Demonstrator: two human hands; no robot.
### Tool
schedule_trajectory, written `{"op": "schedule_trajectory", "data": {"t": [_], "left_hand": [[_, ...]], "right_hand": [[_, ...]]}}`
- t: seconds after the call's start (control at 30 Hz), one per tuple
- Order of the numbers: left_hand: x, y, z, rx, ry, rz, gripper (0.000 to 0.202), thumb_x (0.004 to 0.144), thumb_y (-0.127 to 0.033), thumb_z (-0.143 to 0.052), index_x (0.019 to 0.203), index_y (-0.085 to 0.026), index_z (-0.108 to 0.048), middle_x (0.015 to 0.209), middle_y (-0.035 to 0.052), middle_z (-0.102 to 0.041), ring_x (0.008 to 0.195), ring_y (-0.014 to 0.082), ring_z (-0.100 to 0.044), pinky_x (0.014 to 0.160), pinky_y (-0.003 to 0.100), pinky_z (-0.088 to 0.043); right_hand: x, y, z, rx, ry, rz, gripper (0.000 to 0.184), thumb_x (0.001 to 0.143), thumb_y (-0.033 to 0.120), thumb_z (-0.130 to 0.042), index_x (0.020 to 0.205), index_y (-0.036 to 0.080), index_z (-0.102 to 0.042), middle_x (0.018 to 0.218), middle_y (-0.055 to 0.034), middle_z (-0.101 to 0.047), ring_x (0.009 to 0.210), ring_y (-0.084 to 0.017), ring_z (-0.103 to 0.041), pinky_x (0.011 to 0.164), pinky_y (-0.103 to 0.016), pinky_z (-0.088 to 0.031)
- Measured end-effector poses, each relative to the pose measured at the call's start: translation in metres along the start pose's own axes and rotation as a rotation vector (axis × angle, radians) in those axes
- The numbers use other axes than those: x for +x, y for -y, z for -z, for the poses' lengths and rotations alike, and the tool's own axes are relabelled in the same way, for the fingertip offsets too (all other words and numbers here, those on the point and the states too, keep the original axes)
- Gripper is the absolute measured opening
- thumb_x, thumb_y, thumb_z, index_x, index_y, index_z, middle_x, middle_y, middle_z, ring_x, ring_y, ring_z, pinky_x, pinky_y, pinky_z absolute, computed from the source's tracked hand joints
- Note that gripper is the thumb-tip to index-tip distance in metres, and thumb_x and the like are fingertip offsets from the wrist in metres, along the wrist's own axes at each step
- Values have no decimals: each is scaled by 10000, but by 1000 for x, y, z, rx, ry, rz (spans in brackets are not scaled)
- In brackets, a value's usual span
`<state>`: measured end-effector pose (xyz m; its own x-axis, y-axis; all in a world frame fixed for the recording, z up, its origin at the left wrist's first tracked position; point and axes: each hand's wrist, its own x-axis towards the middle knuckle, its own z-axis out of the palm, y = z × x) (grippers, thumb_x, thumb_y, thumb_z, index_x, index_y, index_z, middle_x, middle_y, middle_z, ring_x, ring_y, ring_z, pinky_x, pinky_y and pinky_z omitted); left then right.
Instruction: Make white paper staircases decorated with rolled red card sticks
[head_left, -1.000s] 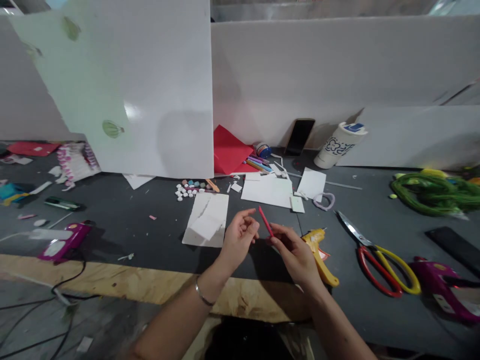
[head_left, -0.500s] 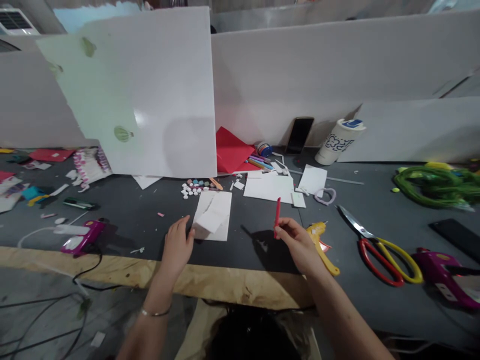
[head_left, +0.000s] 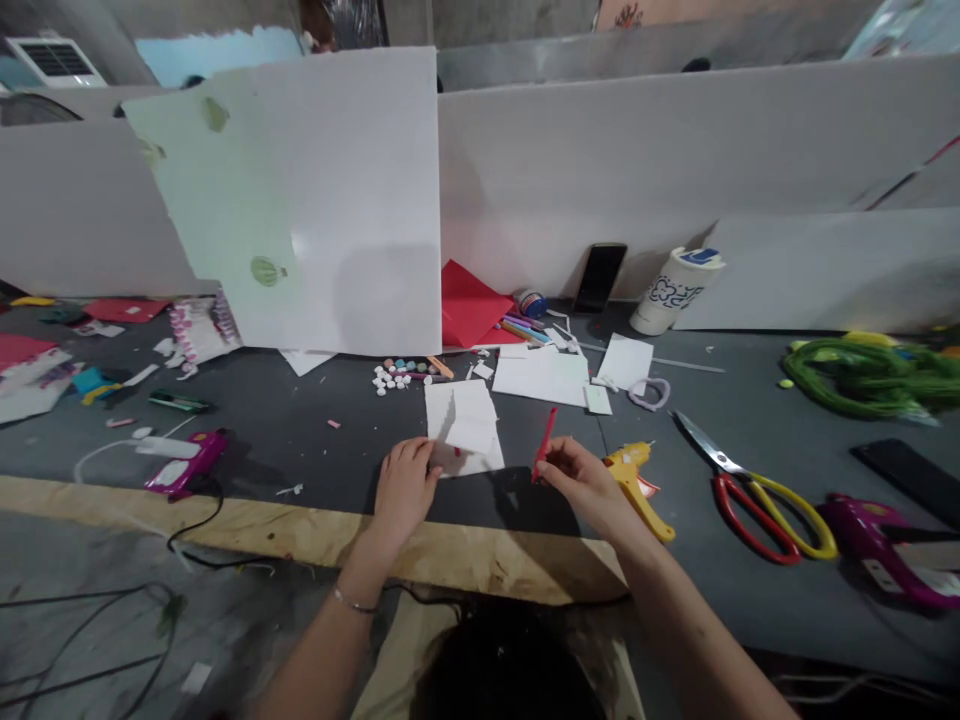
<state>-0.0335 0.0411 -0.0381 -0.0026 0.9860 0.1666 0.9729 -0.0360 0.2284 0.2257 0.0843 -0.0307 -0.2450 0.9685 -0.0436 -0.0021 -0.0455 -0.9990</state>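
Note:
My right hand (head_left: 581, 480) pinches a thin red stick (head_left: 544, 442), holding it upright a little above the dark grey table (head_left: 315, 440). My left hand (head_left: 403, 487) grips the near left corner of a torn white sheet of paper (head_left: 463, 425) that lies on the table and is now slightly lifted at that edge. A yellow glue gun (head_left: 634, 480) lies just right of my right hand.
Red-and-yellow scissors (head_left: 750, 495) and a magenta glue gun (head_left: 889, 555) lie to the right, another magenta glue gun (head_left: 184, 468) to the left. White boards (head_left: 330, 200) stand behind, with red paper (head_left: 469, 305), markers, small beads (head_left: 397, 375), a phone (head_left: 600, 277), a cup (head_left: 671, 290) and green cord (head_left: 870, 375).
My left hand left the red stick, reached down left to the white sheet and has pulled it to the right, toward my right hand. The right hand stayed holding the stick.

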Motion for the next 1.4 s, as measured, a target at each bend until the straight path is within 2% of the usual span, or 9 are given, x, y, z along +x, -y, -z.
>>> {"op": "schedule_trajectory", "data": {"t": [0.13,0.27,0.4,0.63,0.73,0.83,1.0,1.17,1.4], "left_hand": [[-2,-23,-1,46,65,-66,365,868,-276,-620,1207,-142,-596,1237,140,-620,1171,284,-536,959,415,-444],[-2,-36,-3,88,49,-122,442,833,-371,-679,1199,-139,-597,1227,147,-625,1152,298,-542,974,443,-420],[-3,-35,-4,90,10,-134,312,881,-280,-615,1174,-172,-611,1231,126,-637,1146,279,-555,979,440,-413],[-11,-27,-12,17,31,-123,304,898,-257,-548,1179,-160,-615,1312,160,-604,1240,322,-520,1020,503,-399],[-14,-21,-21,-140,-5,-53,327,893,-302,-534,1173,-152,-614,1372,182,-551,1281,324,-495,1026,506,-417],[-17,-12,-26,-396,-73,89,337,912,-298,-450,1158,-143,-621,1386,177,-539,1276,291,-512,1044,476,-429],[-17,1,-20,-862,-110,235,409,856,-257,-451,1219,-156,-613,1416,123,-528,1294,240,-506,1104,406,-386],[13,1,-12,-1109,45,235,438,783,-255,-534,1197,-165,-644,1371,91,-581,1296,241,-505,1133,404,-340],[75,-20,-18,-919,278,97,419,760,-120,-478,1115,-178,-693,1286,76,-648,1229,227,-567,1115,411,-359]], "right_hand": [[0,-3,0,66,35,-69,406,670,558,-744,790,221,-552,677,16,-610,637,-132,-573,652,-289,-514],[2,-10,4,46,-7,-87,371,694,531,-716,819,227,-542,752,-11,-644,673,-147,-600,648,-304,-541],[7,-22,5,-36,-59,-76,315,749,497,-633,848,234,-493,887,-37,-659,687,-143,-615,604,-301,-550],[11,-30,-4,-115,-15,-60,191,809,384,-577,872,233,-477,634,48,-593,547,-127,-590,545,-279,-518],[4,-24,-11,-79,35,-80,197,817,397,-568,855,238,-459,667,37,-622,547,-127,-595,539,-282,-521],[-10,-15,-19,26,91,-108,230,810,421,-588,860,235,-462,778,8,-660,605,-128,-616,577,-294,-537],[-39,-4,-31,98,140,-93,194,861,391,-572,938,222,-514,925,-33,-683,640,-116,-604,612,-292,-519],[-50,-14,-27,126,142,-77,207,873,414,-569,923,227,-496,1110,-67,-670,637,-107,-605,616,-300,-517],[-33,-30,-15,42,49,-113,267,819,475,-597,897,251,-476,695,23,-635,607,-155,-618,569,-309,-527]]}}
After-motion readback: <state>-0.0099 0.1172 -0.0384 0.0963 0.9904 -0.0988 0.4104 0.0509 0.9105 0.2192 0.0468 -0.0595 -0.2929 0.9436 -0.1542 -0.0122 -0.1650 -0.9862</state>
